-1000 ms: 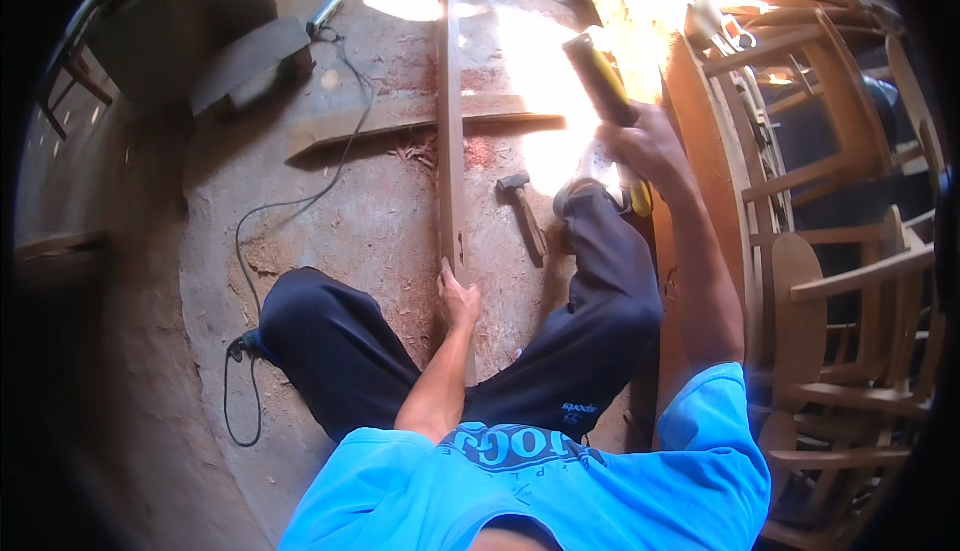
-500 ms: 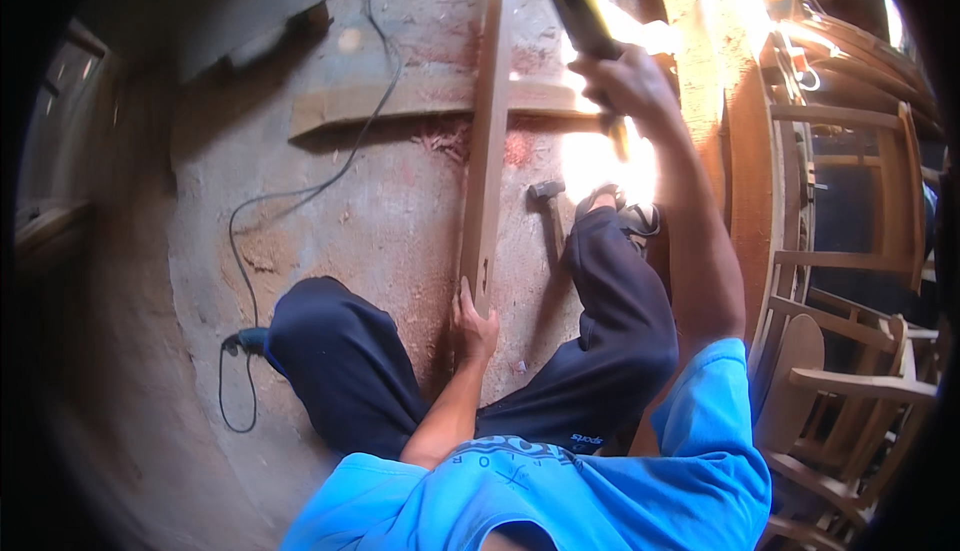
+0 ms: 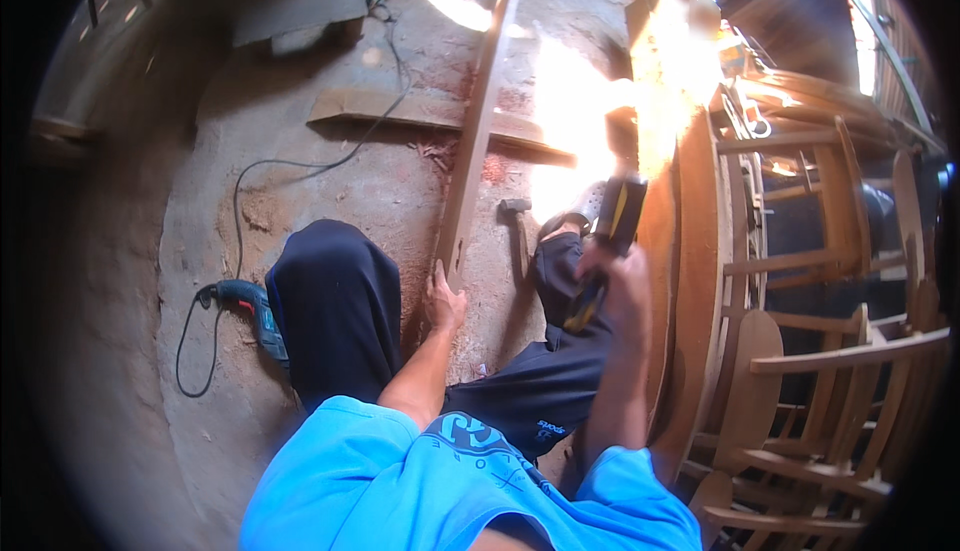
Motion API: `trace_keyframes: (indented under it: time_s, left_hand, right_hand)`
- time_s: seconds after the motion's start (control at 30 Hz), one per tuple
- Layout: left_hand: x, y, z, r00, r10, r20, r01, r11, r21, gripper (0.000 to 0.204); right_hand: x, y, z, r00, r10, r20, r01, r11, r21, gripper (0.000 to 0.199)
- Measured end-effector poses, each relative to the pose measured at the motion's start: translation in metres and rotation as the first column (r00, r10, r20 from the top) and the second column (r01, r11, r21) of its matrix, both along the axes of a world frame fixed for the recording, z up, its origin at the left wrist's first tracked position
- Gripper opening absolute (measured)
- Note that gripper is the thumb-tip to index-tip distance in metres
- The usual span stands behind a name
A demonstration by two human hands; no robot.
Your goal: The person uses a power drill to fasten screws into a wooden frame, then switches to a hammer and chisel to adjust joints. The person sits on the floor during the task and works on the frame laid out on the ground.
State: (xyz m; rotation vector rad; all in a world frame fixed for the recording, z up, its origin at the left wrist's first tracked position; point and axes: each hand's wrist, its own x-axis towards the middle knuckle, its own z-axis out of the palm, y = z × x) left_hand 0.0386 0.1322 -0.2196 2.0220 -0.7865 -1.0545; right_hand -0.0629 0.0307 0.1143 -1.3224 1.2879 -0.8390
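Left hand (image 3: 443, 303) gripping near end of long narrow brown wooden plank (image 3: 478, 126) lying on dusty concrete floor (image 3: 300, 191), right hand (image 3: 618, 276) clutching blurred black-and-yellow handled tool (image 3: 608, 241), steel hammer (image 3: 518, 231) lying beside plank.

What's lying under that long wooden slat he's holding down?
The long wooden slat crosses over a flat board on the dusty floor. His left hand presses its near end; whatever lies beneath there is hidden.
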Motion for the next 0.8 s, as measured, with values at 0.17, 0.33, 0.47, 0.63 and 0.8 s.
trace_keyframes:
  time_s: [0.17, 0.33, 0.47, 0.63, 0.8]
  left_hand:
    - [-0.001, -0.003, -0.002, 1.0, 0.002, 0.004, -0.002, 1.0, 0.002, 0.089]
    - [-0.001, -0.004, -0.002, 1.0, -0.015, 0.012, 0.015, 1.0, 0.026, 0.086]
    - [-0.001, -0.003, -0.003, 1.0, -0.009, 0.022, 0.009, 1.0, 0.011, 0.084]
    - [-0.003, -0.004, -0.007, 1.0, 0.012, 0.014, -0.012, 1.0, -0.022, 0.084]
    - [-0.004, -0.004, -0.008, 1.0, 0.013, 0.01, -0.013, 1.0, -0.012, 0.084]
  right_hand:
    - [0.006, 0.115, -0.036, 0.97, -0.196, 0.142, 0.139, 0.931, 0.337, 0.018]
    - [0.018, 0.15, -0.062, 0.981, -0.145, 0.129, 0.06, 0.858, 0.51, 0.017]
    - [0.027, 0.148, -0.068, 0.987, -0.104, 0.125, 0.023, 0.851, 0.525, 0.015]
    - [0.037, 0.138, -0.067, 0.988, -0.062, 0.144, -0.008, 0.898, 0.441, 0.014]
    - [0.04, 0.137, -0.065, 0.985, -0.091, 0.149, 0.018, 0.902, 0.432, 0.013]
